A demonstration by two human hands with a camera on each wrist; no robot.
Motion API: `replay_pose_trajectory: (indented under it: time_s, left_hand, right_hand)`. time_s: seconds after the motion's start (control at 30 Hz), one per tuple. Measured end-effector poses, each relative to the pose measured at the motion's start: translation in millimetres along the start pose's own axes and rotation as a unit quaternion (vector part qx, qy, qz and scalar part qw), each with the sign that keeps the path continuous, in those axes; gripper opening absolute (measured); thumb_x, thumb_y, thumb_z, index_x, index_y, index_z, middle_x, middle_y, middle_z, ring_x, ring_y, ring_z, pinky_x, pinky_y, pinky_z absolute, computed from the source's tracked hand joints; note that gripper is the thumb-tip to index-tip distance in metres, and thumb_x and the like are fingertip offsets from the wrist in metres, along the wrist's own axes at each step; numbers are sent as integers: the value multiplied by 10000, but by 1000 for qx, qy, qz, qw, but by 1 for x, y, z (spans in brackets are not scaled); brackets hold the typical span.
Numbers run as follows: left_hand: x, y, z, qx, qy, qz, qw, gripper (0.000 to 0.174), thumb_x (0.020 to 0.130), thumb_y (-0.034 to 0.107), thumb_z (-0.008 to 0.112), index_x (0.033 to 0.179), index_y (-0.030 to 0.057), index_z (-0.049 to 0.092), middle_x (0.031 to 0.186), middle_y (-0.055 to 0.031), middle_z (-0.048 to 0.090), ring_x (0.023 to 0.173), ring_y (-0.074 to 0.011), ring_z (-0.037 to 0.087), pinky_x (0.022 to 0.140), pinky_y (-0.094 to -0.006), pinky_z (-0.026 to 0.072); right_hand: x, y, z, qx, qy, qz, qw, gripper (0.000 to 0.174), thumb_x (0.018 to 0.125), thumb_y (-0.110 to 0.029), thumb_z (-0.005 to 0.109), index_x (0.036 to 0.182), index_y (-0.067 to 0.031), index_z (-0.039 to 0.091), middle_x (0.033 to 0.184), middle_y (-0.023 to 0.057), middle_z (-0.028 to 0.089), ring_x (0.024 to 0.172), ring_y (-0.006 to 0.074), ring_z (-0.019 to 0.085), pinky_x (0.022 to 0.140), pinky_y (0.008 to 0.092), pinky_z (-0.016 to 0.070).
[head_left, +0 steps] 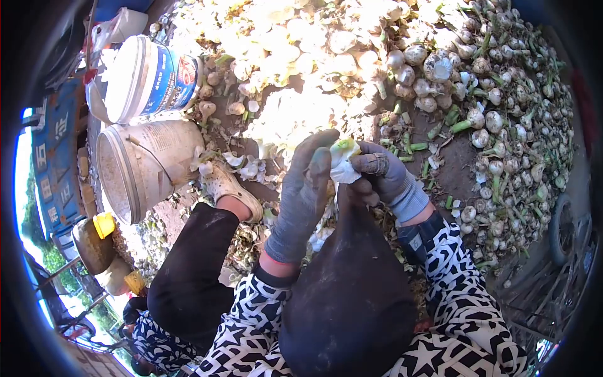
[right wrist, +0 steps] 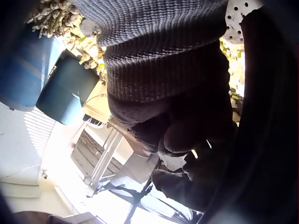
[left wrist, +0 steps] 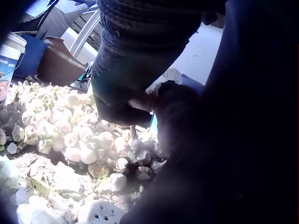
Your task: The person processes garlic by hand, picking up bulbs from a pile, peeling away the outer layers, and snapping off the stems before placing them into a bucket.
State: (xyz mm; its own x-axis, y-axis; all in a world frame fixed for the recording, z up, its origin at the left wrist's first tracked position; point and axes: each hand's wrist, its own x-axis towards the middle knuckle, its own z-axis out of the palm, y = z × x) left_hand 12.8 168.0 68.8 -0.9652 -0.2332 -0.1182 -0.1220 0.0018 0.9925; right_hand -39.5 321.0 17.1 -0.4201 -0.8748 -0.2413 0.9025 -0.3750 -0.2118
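Both hands wear grey gloves and meet over the person's knee in the head view. Between them is a garlic bulb (head_left: 344, 149) with white papery skin and a greenish top. The left hand (head_left: 303, 195) holds the bulb from its left side, fingers upward. From the other side, the right hand (head_left: 386, 174) pinches the bulb's white skin between thumb and fingers. In the right wrist view, a pale scrap of garlic skin (right wrist: 174, 162) shows between the dark fingers. The left wrist view has the gloved hand in shadow, with its grip mostly hidden.
A large heap of garlic bulbs (head_left: 496, 135) spreads ahead and to the right. Two buckets lie at left, one blue-labelled (head_left: 166, 78), one dirty white (head_left: 154, 157). Peelings surround a white clog (head_left: 232, 188). A wheel (head_left: 562, 229) stands at far right.
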Motion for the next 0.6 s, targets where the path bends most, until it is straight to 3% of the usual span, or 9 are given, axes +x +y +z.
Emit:
replay_pose_trajectory:
  time_s: [0.1, 0.23, 0.27, 0.33, 0.4, 0.43, 0.47, 0.57, 0.6]
  left_hand:
    - [-16, 1, 1, -214, 24, -150, 965, 351, 875, 222, 699, 1134, 33, 555, 1049, -43, 573, 935, -112, 565, 829, -252, 479]
    - [-6, 4, -14, -289, -29, -163, 943, 312, 882, 167, 684, 1125, 35, 541, 1134, -116, 602, 973, -159, 622, 794, -259, 517]
    - [-7, 6, -18, -286, -60, -114, 950, 265, 900, 148, 653, 1114, 39, 541, 1188, -147, 589, 1021, -204, 625, 805, -276, 525]
    - [-3, 10, -20, -276, -97, -64, 954, 220, 918, 129, 621, 1104, 42, 542, 1243, -177, 577, 1070, -248, 627, 817, -293, 534]
    - [1, 12, -17, -292, -90, -104, 947, 123, 933, 189, 580, 1027, 156, 652, 1379, -139, 500, 1383, -323, 314, 1002, -449, 444]
    - [2, 9, -16, -427, -102, -127, 889, 137, 923, 238, 586, 982, 156, 678, 1422, -119, 463, 1420, -353, 212, 1055, -528, 372]
    - [4, 7, -16, -425, -104, -129, 890, 137, 923, 238, 586, 982, 156, 678, 1422, -119, 463, 1420, -353, 212, 1055, -528, 372]
    - [9, 2, -14, -574, -143, -116, 798, 241, 901, 323, 579, 1046, 154, 673, 1384, -86, 512, 1381, -338, 310, 1131, -577, 213]
    - [11, 4, -10, -573, -144, -114, 798, 241, 901, 323, 579, 1046, 154, 673, 1384, -86, 512, 1381, -338, 310, 1131, -577, 213]
  right_hand:
    - [-1, 9, -1, -24, -49, 15, 998, 310, 905, -208, 563, 1064, 58, 557, 602, 62, 520, 391, 140, 461, 375, 291, 383]
    - [-8, 3, -11, 123, -109, -80, 983, 263, 913, -174, 520, 1084, 24, 546, 590, 68, 504, 363, 130, 388, 362, 299, 346]
    - [-13, 5, -19, 117, -61, -147, 980, 267, 915, -152, 515, 1127, 9, 539, 610, 79, 532, 374, 116, 377, 363, 298, 344]
    - [-34, -1, -21, 131, 113, -132, 976, 276, 915, -136, 521, 1143, 18, 539, 643, 96, 569, 381, 126, 395, 364, 296, 361]
    - [-49, -4, -24, 116, 48, -150, 981, 285, 913, -136, 530, 1151, 20, 538, 676, 110, 590, 388, 135, 414, 362, 295, 368]
    - [-58, -4, -26, 98, -17, -161, 982, 294, 910, -136, 539, 1158, 22, 537, 710, 125, 611, 395, 144, 433, 360, 294, 376]
    - [-70, 1, -36, 100, -17, -164, 981, 294, 910, -136, 539, 1158, 22, 537, 710, 125, 611, 395, 144, 433, 360, 294, 376]
    - [-96, 10, -53, -76, 106, -143, 981, 320, 923, -174, 540, 1192, -1, 531, 784, 124, 643, 474, 172, 556, 384, 286, 422]
    - [-102, 6, -48, -296, 191, 56, 934, 341, 916, -213, 562, 1205, -33, 539, 821, 130, 657, 545, 200, 606, 434, 306, 460]
